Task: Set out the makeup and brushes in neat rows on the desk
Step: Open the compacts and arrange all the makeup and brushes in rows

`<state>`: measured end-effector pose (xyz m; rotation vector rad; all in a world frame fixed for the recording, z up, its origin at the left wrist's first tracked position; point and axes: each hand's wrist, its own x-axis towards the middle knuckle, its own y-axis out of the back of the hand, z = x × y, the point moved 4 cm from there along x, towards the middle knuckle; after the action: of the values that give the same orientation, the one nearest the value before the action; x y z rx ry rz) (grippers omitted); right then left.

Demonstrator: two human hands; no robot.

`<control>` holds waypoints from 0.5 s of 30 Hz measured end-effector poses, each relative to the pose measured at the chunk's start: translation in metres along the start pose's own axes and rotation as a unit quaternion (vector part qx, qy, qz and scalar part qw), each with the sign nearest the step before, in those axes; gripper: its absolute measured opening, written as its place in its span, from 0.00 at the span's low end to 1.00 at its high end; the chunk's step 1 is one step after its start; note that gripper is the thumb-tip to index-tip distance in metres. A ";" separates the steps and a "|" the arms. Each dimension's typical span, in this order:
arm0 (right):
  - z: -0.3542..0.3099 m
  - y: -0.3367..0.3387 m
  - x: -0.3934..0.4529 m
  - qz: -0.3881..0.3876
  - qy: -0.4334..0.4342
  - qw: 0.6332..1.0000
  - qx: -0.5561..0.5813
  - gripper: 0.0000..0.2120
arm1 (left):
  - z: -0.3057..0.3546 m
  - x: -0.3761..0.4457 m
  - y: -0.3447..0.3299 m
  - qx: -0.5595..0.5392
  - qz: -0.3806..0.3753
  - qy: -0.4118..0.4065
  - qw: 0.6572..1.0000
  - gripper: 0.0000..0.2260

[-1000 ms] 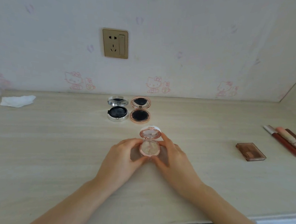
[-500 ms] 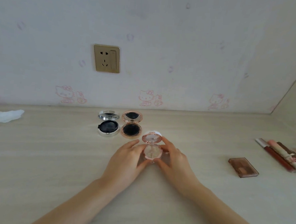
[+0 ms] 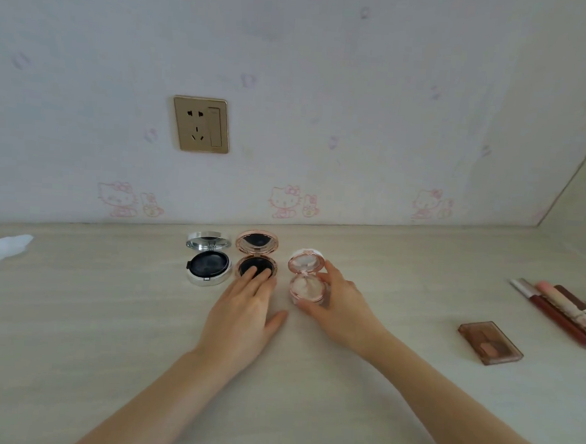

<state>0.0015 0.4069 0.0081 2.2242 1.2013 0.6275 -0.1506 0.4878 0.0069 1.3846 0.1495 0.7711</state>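
I'm seating the pale compact (image 3: 307, 280) third in the back row; my right hand (image 3: 340, 302) grips it, my left hand (image 3: 245, 304) lies flat on the rose-gold compact (image 3: 256, 259) (steadying it). Next, I judge: let go, fetch the palette (image 3: 490, 342).

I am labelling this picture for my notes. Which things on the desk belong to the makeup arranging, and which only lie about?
Belong: silver compact, rose-gold compact, pink powder compact held by the right hand, brown palette, lip tubes.

Lie about: white tissue, wall socket.
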 end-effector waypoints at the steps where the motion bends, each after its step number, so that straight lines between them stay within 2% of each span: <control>1: -0.001 -0.004 0.000 0.003 0.002 1.000 -0.005 0.32 | -0.002 -0.001 -0.002 0.003 -0.010 0.002 1.000 0.29; 6: -0.004 -0.011 0.003 0.064 0.004 0.998 -0.016 0.29 | -0.003 0.001 -0.007 -0.022 -0.036 -0.002 0.999 0.27; 15: -0.009 -0.011 0.031 0.076 -0.013 0.997 -0.024 0.30 | -0.003 0.008 -0.012 -0.061 -0.033 0.002 0.998 0.26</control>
<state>0.0045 0.4406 0.0116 2.2909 1.0008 0.6781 -0.1415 0.4955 -0.0018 1.2564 0.1494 0.7162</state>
